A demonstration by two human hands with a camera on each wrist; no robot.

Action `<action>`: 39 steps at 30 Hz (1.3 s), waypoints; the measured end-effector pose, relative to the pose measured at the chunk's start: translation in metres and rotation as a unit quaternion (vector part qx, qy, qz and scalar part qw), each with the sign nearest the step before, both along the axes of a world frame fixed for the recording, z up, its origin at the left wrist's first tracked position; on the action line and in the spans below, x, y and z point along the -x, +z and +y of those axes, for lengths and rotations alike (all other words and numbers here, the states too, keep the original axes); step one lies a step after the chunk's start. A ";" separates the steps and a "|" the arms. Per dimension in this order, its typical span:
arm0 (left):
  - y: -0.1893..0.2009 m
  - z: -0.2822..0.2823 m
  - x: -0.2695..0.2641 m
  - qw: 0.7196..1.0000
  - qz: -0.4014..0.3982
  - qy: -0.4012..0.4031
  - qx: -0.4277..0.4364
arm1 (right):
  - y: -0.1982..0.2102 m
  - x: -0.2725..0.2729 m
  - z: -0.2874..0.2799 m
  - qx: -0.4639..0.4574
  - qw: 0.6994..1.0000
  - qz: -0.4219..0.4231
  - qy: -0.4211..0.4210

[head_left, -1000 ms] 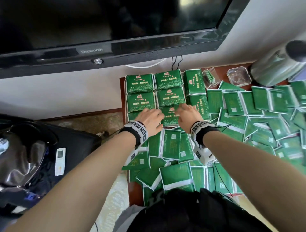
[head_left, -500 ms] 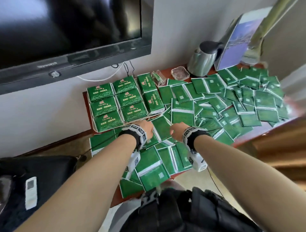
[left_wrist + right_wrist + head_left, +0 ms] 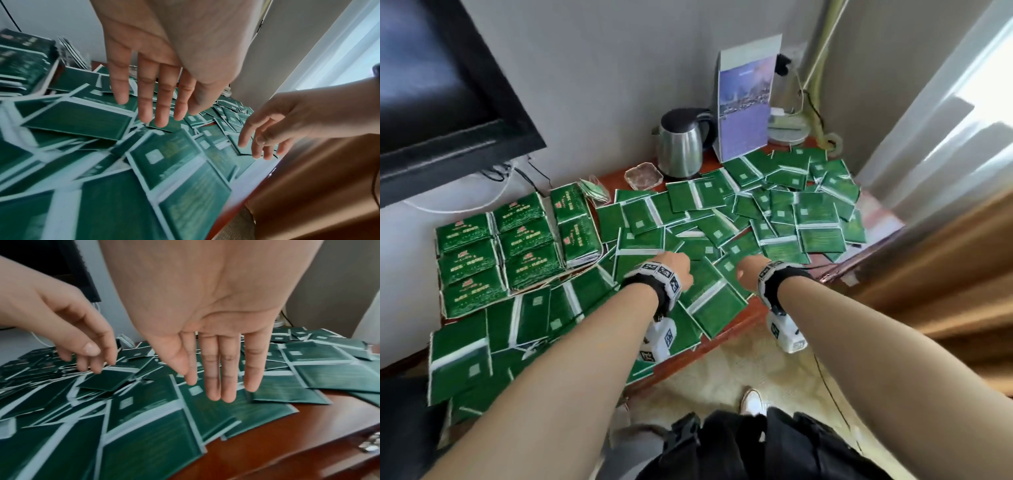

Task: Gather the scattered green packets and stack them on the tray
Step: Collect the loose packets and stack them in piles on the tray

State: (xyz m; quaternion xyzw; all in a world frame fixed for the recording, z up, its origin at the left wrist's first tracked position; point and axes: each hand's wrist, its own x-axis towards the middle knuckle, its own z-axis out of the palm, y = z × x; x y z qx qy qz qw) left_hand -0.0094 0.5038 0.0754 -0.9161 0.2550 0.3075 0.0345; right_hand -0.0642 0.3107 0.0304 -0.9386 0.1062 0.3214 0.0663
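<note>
Counter [image 3: 763, 310] of red-brown wood runs along the wall, almost wholly covered. Scattered green packets [image 3: 784, 219] lie across its middle and right, overlapping at odd angles, some reaching the front edge. Stacked packets [image 3: 500, 246] stand in neat rows at the left end under the television [image 3: 431, 85]; the tray beneath them shows only as a thin pale edge, so its extent cannot be confirmed. Kettle [image 3: 681, 145], upright leaflet [image 3: 746, 99] and small glass dish [image 3: 643, 175] stand at the back, clear of the work.

Left hand [image 3: 156, 68] hovers over the loose packets, fingers [image 3: 162, 104] straight and slightly apart, holding nothing. Right hand [image 3: 216, 318] hovers likewise near the front edge, fingers [image 3: 226, 369] extended and close together, also empty.

Assessment: packets appear thin, light, flexible and glossy, likely to slide over one another. Best taken by an exposed overlapping edge, or swept together flat and squared before lifting. Those at the front edge risk slipping off.
</note>
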 end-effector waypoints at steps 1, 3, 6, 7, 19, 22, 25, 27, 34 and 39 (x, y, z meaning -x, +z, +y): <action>0.000 -0.017 0.003 1.000 0.000 0.007 -0.003 | 0.002 0.003 -0.022 0.006 1.000 0.002 0.003; 0.000 -0.043 0.010 1.000 0.000 0.024 -0.007 | 0.007 0.008 -0.062 0.009 1.000 -0.001 -0.003; -0.001 -0.071 0.010 0.999 -0.012 0.034 -0.022 | 0.010 0.012 -0.111 0.017 1.000 -0.002 -0.023; -0.002 -0.077 0.008 0.999 -0.013 0.037 -0.029 | 0.010 0.012 -0.122 0.016 1.000 -0.001 -0.027; -0.039 -0.182 -0.058 0.999 0.026 -0.003 -0.045 | -0.008 -0.018 -0.205 -0.003 0.997 0.013 -0.079; -0.046 -0.215 -0.081 0.998 0.037 -0.022 -0.040 | -0.006 -0.030 -0.233 0.005 0.996 0.016 -0.093; -0.049 -0.245 -0.101 0.998 0.035 -0.028 -0.035 | -0.002 -0.039 -0.255 0.024 0.994 0.021 -0.108; -0.052 -0.263 -0.111 0.999 0.033 -0.020 -0.026 | -0.003 -0.044 -0.267 0.030 0.993 0.016 -0.114; -0.080 -0.319 -0.143 0.995 0.060 0.077 0.007 | -0.027 -0.078 -0.295 -0.002 0.994 -0.036 -0.104; -0.100 -0.337 -0.148 0.973 0.068 0.218 0.035 | -0.042 -0.100 -0.306 0.012 0.997 -0.080 -0.017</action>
